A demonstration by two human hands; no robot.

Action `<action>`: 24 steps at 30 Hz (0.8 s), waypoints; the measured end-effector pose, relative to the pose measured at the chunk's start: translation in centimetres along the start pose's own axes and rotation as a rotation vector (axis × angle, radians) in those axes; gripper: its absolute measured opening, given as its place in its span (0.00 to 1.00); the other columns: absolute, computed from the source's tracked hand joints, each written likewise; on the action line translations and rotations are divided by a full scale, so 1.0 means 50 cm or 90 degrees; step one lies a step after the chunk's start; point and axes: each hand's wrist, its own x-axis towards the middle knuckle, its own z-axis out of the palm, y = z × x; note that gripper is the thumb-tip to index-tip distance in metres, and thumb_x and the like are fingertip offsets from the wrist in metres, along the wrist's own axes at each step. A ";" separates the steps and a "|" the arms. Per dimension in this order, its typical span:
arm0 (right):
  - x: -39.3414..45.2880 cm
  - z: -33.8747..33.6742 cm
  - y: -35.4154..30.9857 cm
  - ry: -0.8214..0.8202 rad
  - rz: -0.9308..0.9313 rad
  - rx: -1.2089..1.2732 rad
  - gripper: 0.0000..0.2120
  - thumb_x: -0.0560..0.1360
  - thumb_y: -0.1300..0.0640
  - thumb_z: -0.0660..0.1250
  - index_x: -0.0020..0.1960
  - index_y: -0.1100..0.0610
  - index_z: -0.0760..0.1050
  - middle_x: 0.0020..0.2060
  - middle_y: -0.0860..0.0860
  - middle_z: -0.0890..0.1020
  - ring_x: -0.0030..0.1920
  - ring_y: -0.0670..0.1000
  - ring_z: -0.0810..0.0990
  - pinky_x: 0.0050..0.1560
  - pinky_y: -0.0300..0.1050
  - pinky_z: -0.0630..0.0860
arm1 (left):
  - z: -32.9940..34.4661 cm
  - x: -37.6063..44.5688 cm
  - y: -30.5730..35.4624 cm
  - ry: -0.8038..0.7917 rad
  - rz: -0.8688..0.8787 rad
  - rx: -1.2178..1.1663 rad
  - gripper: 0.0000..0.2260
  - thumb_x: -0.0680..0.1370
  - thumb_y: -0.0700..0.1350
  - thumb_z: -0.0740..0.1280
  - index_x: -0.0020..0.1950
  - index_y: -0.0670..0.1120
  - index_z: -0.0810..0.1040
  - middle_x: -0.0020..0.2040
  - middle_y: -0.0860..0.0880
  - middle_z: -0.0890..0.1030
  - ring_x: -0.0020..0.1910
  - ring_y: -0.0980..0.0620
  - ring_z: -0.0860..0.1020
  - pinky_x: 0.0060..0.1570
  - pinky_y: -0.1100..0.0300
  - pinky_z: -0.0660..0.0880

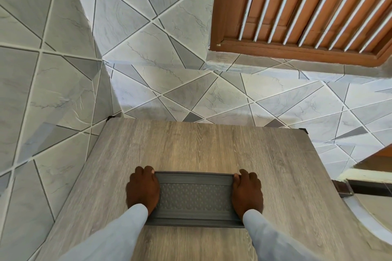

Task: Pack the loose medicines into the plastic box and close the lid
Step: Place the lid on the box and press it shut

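Low in the frame, two pale sleeves reach forward; the left hand [142, 189] and right hand [247, 192] each lie flat, grip spread, on the ends of a grey plastic box [194, 199] with its lid on, lower centre on the wooden bench [212, 146]. Uneven pressing may leave one edge unlatched. Tiled wall beyond
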 end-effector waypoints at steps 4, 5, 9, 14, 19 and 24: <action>-0.028 0.008 -0.002 0.058 -0.193 -0.094 0.26 0.78 0.43 0.49 0.64 0.57 0.74 0.62 0.56 0.78 0.64 0.59 0.74 0.65 0.58 0.68 | 0.003 -0.036 0.022 0.058 0.196 0.040 0.18 0.77 0.45 0.56 0.66 0.45 0.73 0.66 0.43 0.74 0.66 0.43 0.71 0.67 0.44 0.64; -0.040 0.015 -0.008 0.045 -0.233 -0.114 0.27 0.78 0.42 0.48 0.65 0.57 0.74 0.64 0.57 0.77 0.66 0.59 0.73 0.68 0.57 0.65 | 0.007 -0.054 0.037 0.045 0.266 0.038 0.20 0.77 0.47 0.54 0.67 0.45 0.72 0.67 0.44 0.73 0.68 0.44 0.70 0.69 0.46 0.62; -0.088 0.047 -0.045 -0.061 -0.322 -0.197 0.32 0.79 0.40 0.44 0.70 0.59 0.69 0.69 0.57 0.73 0.71 0.56 0.68 0.69 0.57 0.55 | 0.051 -0.100 0.095 -0.073 0.423 0.125 0.25 0.77 0.52 0.55 0.73 0.45 0.64 0.73 0.45 0.67 0.73 0.47 0.63 0.68 0.47 0.55; -0.093 0.061 -0.048 -0.082 -0.314 -0.236 0.32 0.76 0.40 0.55 0.71 0.61 0.67 0.71 0.58 0.71 0.73 0.57 0.66 0.69 0.60 0.53 | 0.069 -0.091 0.095 -0.106 0.386 0.195 0.28 0.76 0.54 0.56 0.72 0.42 0.64 0.72 0.44 0.68 0.72 0.47 0.64 0.67 0.45 0.54; -0.091 0.065 -0.046 -0.081 -0.319 -0.235 0.33 0.74 0.41 0.57 0.71 0.62 0.67 0.71 0.58 0.70 0.73 0.56 0.65 0.70 0.60 0.53 | 0.071 -0.091 0.094 -0.110 0.382 0.201 0.28 0.76 0.54 0.56 0.73 0.42 0.63 0.73 0.44 0.67 0.73 0.48 0.63 0.68 0.44 0.53; -0.088 0.073 -0.040 -0.063 -0.332 -0.215 0.33 0.74 0.42 0.56 0.73 0.61 0.65 0.72 0.57 0.69 0.74 0.56 0.63 0.70 0.58 0.52 | 0.074 -0.090 0.095 -0.103 0.379 0.201 0.28 0.76 0.55 0.55 0.73 0.42 0.63 0.74 0.45 0.66 0.73 0.48 0.62 0.68 0.43 0.52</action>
